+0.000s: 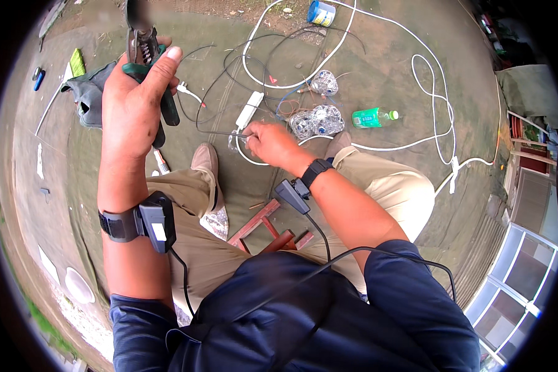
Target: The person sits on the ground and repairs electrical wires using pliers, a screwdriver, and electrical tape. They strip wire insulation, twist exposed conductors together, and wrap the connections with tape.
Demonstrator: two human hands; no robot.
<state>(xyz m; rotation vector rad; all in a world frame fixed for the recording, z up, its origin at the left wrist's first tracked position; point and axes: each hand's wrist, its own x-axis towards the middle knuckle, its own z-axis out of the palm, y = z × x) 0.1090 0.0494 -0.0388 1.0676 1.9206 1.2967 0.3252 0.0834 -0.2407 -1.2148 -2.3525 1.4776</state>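
My left hand (133,102) is raised at the upper left, closed round a pair of pliers (168,106) with dark green and black handles. Their notched metal jaws point away from me, and the tip is blurred. Lower and to the right, my right hand (271,144) pinches a thin black cable (220,132) between thumb and fingers. Just beyond that hand lies a slim white box (249,110), with a bit of clear plastic by the fingertips. The black cable loops over the ground beyond it. A white plug (182,88) on a short lead lies between my hands.
Clear round lamp-like pieces (319,121) sit beyond my right hand, beside a green-labelled bottle (375,118). White cable (443,93) loops at the right. A blue can (320,12) lies far off, a grey cloth bag (90,93) at left. A red metal frame (254,226) stands between my legs.
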